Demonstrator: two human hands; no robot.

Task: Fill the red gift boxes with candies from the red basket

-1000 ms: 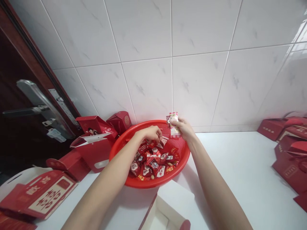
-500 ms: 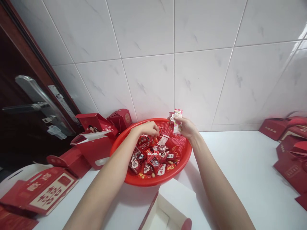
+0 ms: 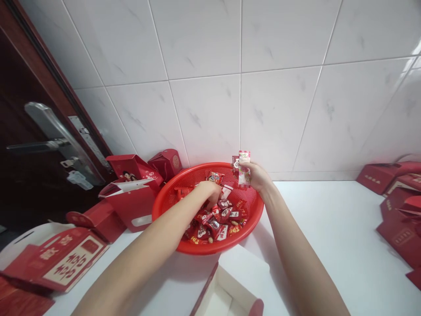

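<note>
A red plastic basket [image 3: 204, 250] with a mesh wall holds a heap of wrapped candies [image 3: 213, 226], mostly red and dark red. My left hand [image 3: 211, 192] reaches down into the heap, its fingers curled together. Its fingertips are hidden, so whatever they grip does not show. Above the basket's right rim, my right hand [image 3: 258, 176] pinches wrapped candies. In front is a pink-and-white candy packet [image 3: 244, 169], and behind it a dark red candy packet [image 3: 235, 166] sticks out to the left.
An open box [image 3: 226, 289] with a white inside stands before the basket on the white table [image 3: 315, 237]. Several red gift boxes [image 3: 62, 259] line the left side, and more red boxes [image 3: 399, 215] sit at the right. Behind rises a tiled wall [image 3: 207, 114]; a door handle [image 3: 55, 142] is at left.
My left hand has moved right and down, from the basket's back part into the middle of the candies. My right hand keeps its packets in nearly the same place.
</note>
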